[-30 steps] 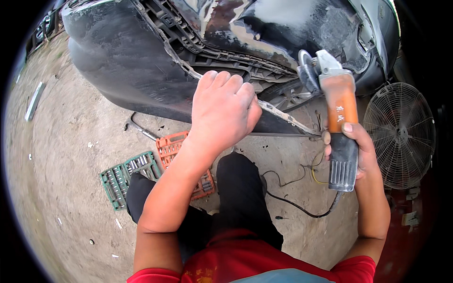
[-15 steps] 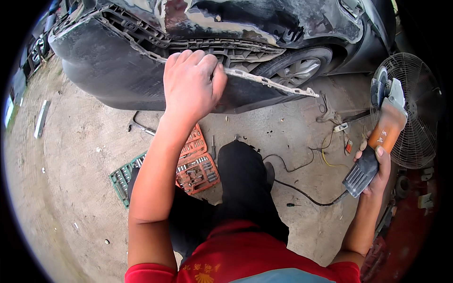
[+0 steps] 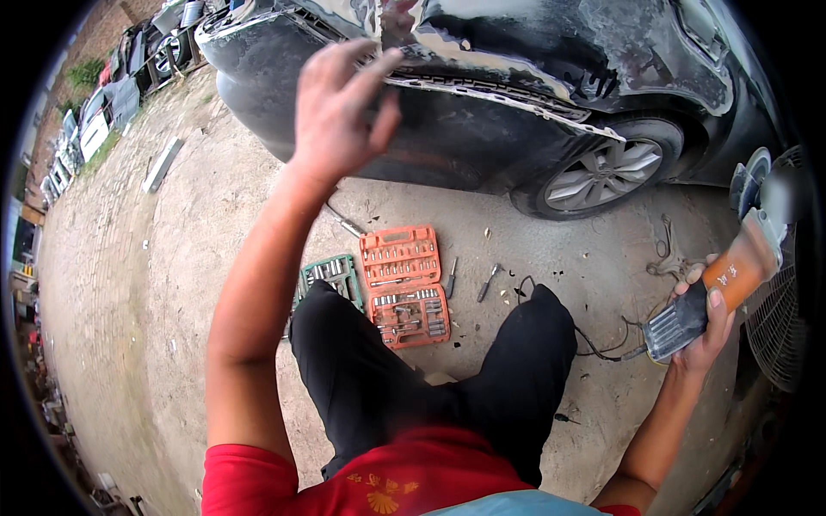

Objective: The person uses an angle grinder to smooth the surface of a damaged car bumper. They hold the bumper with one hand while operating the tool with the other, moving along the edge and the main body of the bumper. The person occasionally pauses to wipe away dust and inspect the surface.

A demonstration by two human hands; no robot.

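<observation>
Head view: hands apart beside a car (image 3: 533, 52), grinder (image 3: 736, 271) held at far right.
Upper left of centre, the left hand (image 3: 342, 110), blurred with fingers loosely spread, appears empty; contact cannot be told. The right hand (image 3: 707, 340) wraps the grinder. Work seems centred on the bumper (image 3: 465, 142), upper centre; the next move likely calls for keeping clear of the wire fan (image 3: 774, 335), lower right. Mid-frame, an orange socket case (image 3: 391, 233) could hamper footing.

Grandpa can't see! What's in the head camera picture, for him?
A person's right grip holds an orange-and-black angle grinder. The left grip, blurred with fingers spread, is in front of the bumper of a dark car. An open orange socket set and a green one lie on the ground.
</observation>
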